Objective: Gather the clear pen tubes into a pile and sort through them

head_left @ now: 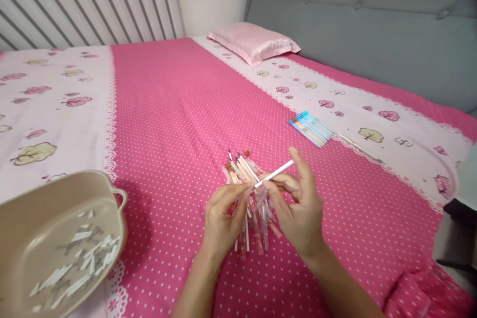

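Note:
My right hand (298,208) pinches a slim white pen-like stick (278,171) between thumb and fingers, its index finger raised at the upper end. The stick slants down to the left toward my left hand (225,213). Thumb and forefinger of that hand are pressed together at the stick's lower end; what they grip is mostly hidden, though something pale and clear shows there. Below and behind both hands lies a loose pile of pen parts (263,226), with clear pink-patterned tubes and white sticks. Peach-coloured pens (244,169) with dark tips stick out at its far side.
A tan basin (87,179) at the left holds many short white and grey pieces. Right of the pile, blue and peach pens (311,128) lie in a row, with a thin stick (359,148) beside them. A pink pillow (253,42) rests at the far end of the bed.

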Available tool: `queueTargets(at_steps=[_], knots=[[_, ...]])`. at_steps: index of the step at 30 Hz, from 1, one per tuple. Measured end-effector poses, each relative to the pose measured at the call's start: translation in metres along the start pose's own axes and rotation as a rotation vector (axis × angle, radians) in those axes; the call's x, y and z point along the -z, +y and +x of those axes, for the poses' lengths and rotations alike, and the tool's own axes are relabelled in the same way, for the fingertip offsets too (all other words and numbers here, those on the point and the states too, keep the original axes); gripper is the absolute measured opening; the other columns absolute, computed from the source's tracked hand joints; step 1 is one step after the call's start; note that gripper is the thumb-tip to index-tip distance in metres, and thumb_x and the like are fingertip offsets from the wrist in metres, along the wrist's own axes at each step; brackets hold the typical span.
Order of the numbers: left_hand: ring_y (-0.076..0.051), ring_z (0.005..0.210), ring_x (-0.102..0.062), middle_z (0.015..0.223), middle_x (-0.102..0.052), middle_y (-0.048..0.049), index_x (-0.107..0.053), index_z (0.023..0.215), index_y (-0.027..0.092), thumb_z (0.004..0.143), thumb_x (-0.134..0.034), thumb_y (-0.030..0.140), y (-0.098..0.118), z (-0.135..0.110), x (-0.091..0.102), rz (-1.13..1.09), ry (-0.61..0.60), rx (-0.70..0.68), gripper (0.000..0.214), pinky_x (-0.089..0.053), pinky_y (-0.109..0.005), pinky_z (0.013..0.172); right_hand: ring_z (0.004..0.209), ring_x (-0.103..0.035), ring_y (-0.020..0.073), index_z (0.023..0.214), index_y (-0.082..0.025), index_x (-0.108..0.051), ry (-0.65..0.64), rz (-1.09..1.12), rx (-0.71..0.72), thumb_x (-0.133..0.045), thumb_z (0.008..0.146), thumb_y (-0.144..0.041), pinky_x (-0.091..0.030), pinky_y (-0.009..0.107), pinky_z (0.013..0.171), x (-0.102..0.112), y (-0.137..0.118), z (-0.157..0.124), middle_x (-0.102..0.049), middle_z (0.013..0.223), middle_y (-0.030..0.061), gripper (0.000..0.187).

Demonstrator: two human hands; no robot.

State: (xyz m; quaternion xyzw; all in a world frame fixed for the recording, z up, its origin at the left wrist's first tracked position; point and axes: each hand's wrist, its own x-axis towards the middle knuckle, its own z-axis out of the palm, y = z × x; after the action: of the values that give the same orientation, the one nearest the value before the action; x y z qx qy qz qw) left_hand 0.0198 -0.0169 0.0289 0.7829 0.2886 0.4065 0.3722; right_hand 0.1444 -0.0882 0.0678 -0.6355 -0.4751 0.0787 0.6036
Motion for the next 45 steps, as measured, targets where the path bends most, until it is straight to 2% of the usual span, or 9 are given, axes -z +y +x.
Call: queueTargets(at_steps=[16, 21, 24, 26, 28, 30, 33, 36, 45], knots=[[-0.017, 0.086, -0.062, 0.098, -0.067, -0.0071, -0.064, 0.11, 0.023, 0.085, -0.054, 0.018, 0.001, -0.001, 0.0, -0.031, -0.026, -0.027, 0.027, -0.05, -0.029, 0.076, 0.076, -0.067, 0.0158, 0.141, -0.028, -0.028, -0.062, -0.035, 0.004, -0.052, 0.085, -0.015, -0.057, 0.03, 0.067, -0.001, 0.0, 0.001, -0.07, 0.091, 0.001, 0.062], [-0.017, 0.086, -0.061, 0.099, -0.067, -0.0075, -0.061, 0.115, 0.023, 0.086, -0.054, 0.019, 0.002, -0.001, 0.002, -0.054, 0.002, 0.013, 0.03, -0.05, -0.03, 0.075, 0.109, -0.059, 0.0177, 0.132, -0.031, -0.045, -0.268, -0.153, 0.1, -0.04, 0.09, -0.016, -0.05, 0.035, 0.091, -0.002, 0.0, 0.002, -0.06, 0.124, 0.002, 0.045], [-0.017, 0.083, -0.061, 0.1, -0.067, -0.007, -0.063, 0.112, 0.023, 0.085, -0.055, 0.022, 0.002, -0.001, 0.003, -0.094, 0.071, 0.115, 0.028, -0.05, -0.029, 0.072, 0.111, -0.057, 0.0175, 0.14, -0.03, -0.034, -0.266, -0.162, 0.063, -0.037, 0.092, -0.018, -0.05, 0.036, 0.091, 0.005, 0.001, 0.007, -0.059, 0.125, 0.0036, 0.05], [-0.017, 0.084, -0.061, 0.102, -0.067, -0.0069, -0.065, 0.108, 0.021, 0.083, -0.058, 0.026, 0.002, 0.0, 0.003, -0.143, 0.142, 0.231, 0.027, -0.05, -0.03, 0.073, 0.097, -0.064, 0.0178, 0.141, -0.026, -0.031, -0.21, -0.185, -0.045, -0.04, 0.091, -0.022, -0.053, 0.034, 0.079, 0.014, 0.004, 0.012, -0.065, 0.113, 0.0056, 0.051], [-0.018, 0.087, -0.062, 0.103, -0.067, -0.0076, -0.065, 0.107, 0.019, 0.081, -0.06, 0.029, 0.002, 0.001, 0.003, -0.232, 0.216, 0.354, 0.028, -0.05, -0.031, 0.075, 0.072, -0.066, 0.0175, 0.135, -0.023, -0.042, -0.236, -0.275, -0.164, -0.044, 0.089, -0.028, -0.053, 0.031, 0.061, 0.023, 0.01, 0.015, -0.07, 0.091, 0.0044, 0.046], [-0.018, 0.086, -0.062, 0.101, -0.067, -0.0083, -0.064, 0.108, 0.017, 0.079, -0.062, 0.031, 0.001, 0.003, 0.003, -0.347, 0.273, 0.465, 0.032, -0.05, -0.029, 0.072, 0.055, -0.061, 0.0174, 0.121, -0.022, -0.056, -0.389, -0.401, -0.238, -0.045, 0.088, -0.033, -0.047, 0.029, 0.05, 0.029, 0.016, 0.016, -0.068, 0.069, 0.0013, 0.037], [-0.015, 0.077, -0.061, 0.092, -0.068, -0.0074, -0.064, 0.103, 0.015, 0.075, -0.066, 0.031, -0.001, 0.005, 0.002, -0.496, 0.336, 0.591, 0.033, -0.049, -0.024, 0.064, 0.07, -0.065, 0.021, 0.106, -0.022, -0.065, -0.587, -0.496, -0.27, -0.041, 0.09, -0.034, -0.047, 0.032, 0.061, 0.027, 0.023, 0.014, -0.07, 0.078, 0.004, 0.031], [-0.012, 0.068, -0.059, 0.084, -0.067, -0.0047, -0.065, 0.099, 0.014, 0.07, -0.069, 0.03, -0.002, 0.005, 0.003, -0.602, 0.351, 0.683, 0.033, -0.046, -0.021, 0.06, 0.087, -0.063, 0.0233, 0.105, -0.023, -0.062, -0.64, -0.523, -0.295, -0.04, 0.09, -0.031, -0.045, 0.035, 0.072, 0.018, 0.025, 0.009, -0.069, 0.097, 0.0064, 0.029], [-0.009, 0.062, -0.055, 0.079, -0.064, -0.0018, -0.064, 0.095, 0.014, 0.066, -0.072, 0.031, -0.002, 0.005, 0.004, -0.64, 0.336, 0.759, 0.034, -0.044, -0.021, 0.058, 0.08, -0.056, 0.0202, 0.099, -0.02, -0.057, -0.527, -0.72, -0.24, -0.037, 0.09, -0.025, -0.04, 0.03, 0.068, 0.003, 0.029, 0.003, -0.057, 0.094, 0.0083, 0.022]])
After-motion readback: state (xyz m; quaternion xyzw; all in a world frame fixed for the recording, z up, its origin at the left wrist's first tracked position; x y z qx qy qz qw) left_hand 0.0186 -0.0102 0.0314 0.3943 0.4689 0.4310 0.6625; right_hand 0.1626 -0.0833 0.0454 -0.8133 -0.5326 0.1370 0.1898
